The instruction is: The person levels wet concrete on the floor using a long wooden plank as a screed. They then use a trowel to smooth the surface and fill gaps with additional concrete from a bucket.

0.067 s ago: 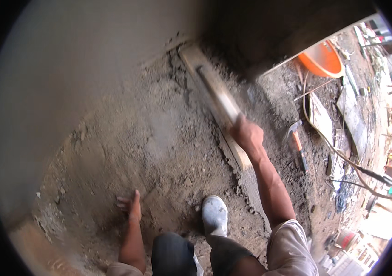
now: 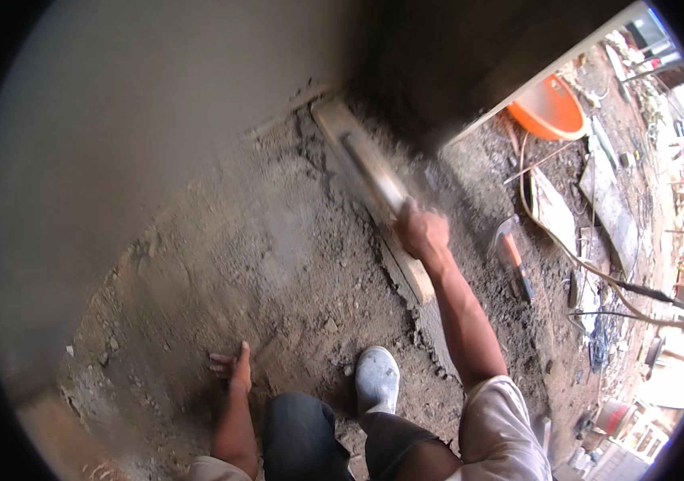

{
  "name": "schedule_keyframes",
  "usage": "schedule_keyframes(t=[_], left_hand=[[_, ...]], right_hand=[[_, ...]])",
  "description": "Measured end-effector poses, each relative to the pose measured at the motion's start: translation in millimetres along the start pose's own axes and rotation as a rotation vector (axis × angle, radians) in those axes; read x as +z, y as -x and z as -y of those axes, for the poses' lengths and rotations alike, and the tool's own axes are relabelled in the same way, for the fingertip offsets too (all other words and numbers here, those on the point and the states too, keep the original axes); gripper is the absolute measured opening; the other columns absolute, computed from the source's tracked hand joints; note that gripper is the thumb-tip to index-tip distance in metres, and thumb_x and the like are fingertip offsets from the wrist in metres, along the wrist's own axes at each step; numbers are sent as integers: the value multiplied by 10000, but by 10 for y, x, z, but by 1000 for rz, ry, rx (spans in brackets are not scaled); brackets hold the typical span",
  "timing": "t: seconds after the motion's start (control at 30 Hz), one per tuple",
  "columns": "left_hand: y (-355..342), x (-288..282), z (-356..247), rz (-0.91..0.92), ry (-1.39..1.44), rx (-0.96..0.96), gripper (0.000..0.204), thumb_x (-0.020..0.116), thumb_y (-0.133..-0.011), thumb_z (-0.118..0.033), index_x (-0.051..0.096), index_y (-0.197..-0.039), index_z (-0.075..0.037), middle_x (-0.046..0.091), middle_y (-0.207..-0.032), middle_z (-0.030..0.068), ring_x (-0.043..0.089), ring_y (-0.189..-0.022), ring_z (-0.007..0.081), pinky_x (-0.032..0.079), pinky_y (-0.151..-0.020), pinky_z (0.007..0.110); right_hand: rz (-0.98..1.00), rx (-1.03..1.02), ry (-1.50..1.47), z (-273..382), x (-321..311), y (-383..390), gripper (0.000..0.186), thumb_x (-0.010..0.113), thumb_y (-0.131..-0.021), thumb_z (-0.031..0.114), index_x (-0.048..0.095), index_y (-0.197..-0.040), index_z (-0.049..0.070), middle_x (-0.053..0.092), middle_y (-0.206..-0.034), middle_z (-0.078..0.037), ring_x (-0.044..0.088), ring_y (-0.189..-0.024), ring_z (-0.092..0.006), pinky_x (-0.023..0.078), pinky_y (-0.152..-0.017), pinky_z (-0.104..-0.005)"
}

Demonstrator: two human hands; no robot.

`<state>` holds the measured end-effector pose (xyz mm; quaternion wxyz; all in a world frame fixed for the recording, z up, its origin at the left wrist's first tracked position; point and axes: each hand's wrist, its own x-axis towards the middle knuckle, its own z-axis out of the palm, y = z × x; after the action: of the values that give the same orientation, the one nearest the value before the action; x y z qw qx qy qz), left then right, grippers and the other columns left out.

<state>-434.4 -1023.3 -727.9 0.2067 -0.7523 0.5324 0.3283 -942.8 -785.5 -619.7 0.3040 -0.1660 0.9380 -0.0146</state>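
Note:
My right hand (image 2: 422, 228) is closed round the handle of a long wooden float (image 2: 370, 180), near its closer end. The float lies slantwise along a strip of wet grey mortar (image 2: 436, 341), its far end close to the wall's corner. Low on the left, my left hand (image 2: 234, 367) holds nothing. Its fingers are apart, just over the loose soil (image 2: 222, 272); whether they touch it I cannot tell. One pale, dusty boot (image 2: 376, 377) of mine stands between the left hand and the strip.
A grey wall (image 2: 101, 160) rises at the left, and a dark overhanging panel (image 2: 454, 56) covers the far side. To the right lie a claw hammer (image 2: 514, 260) with an orange and black handle, flat boards (image 2: 611, 208) and a long cable (image 2: 554, 240). An orange basin (image 2: 549, 108) sits farther off.
The view has shifted slightly, so the basin and hammer appear a little lower and farther left. My right hand stays on the float; no clear movement of the float over the mortar shows.

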Motion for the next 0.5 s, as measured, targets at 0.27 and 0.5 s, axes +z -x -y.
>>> schedule_keyframes(t=[0.27, 0.5], left_hand=[[-34, 13, -87, -17, 30, 27, 1395, 636, -780, -834, -265, -1600, -152, -263, -1653, 285, -177, -1529, 527, 42, -1205, 708], [-160, -59, 14, -17, 10, 5, 1402, 645, -773, -836, -275, -1595, -170, -265, -1655, 275, -165, -1533, 523, 70, -1196, 723]], right_hand=[[-212, -68, -260, -9, 246, -337, 400, 571, -953, 346, 498, -1249, 86, 698, -1101, -302, 682, -1039, -476, 525, -869, -557], [-101, -34, -287, -113, -134, 842, 503, 580, -1008, 318, 429, -1403, 46, 717, -1073, -246, 717, -961, -343, 583, -830, -473]])
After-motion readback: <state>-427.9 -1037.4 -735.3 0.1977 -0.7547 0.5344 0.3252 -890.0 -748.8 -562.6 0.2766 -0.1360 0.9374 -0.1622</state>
